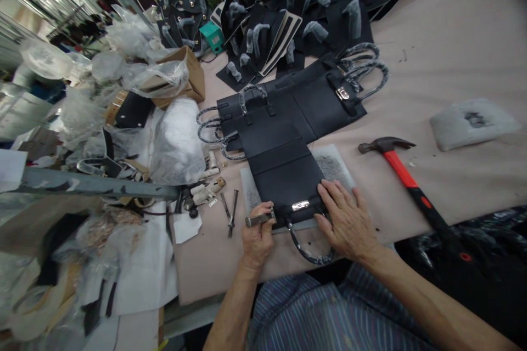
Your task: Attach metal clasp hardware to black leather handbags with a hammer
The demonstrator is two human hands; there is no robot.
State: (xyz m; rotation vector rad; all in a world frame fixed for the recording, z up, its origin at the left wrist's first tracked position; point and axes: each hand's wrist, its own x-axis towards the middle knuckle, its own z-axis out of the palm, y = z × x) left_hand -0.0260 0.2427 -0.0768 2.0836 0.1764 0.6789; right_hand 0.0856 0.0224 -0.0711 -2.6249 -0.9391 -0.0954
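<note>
A black leather bag piece lies over a pale slab near the table's front edge. It carries a silver clasp and a plastic-wrapped handle. At its lower left corner, my left hand is closed round a small metal tool, its tip by the leather edge. My right hand lies spread over the lower right corner, fingers apart on the leather. Another black bag with a metal lock lies just behind.
A hammer with a red and black handle lies to the right, near a wrapped block. Metal tools lie left. Black leather parts pile up behind; plastic bags crowd the left. Part of a person shows at the top.
</note>
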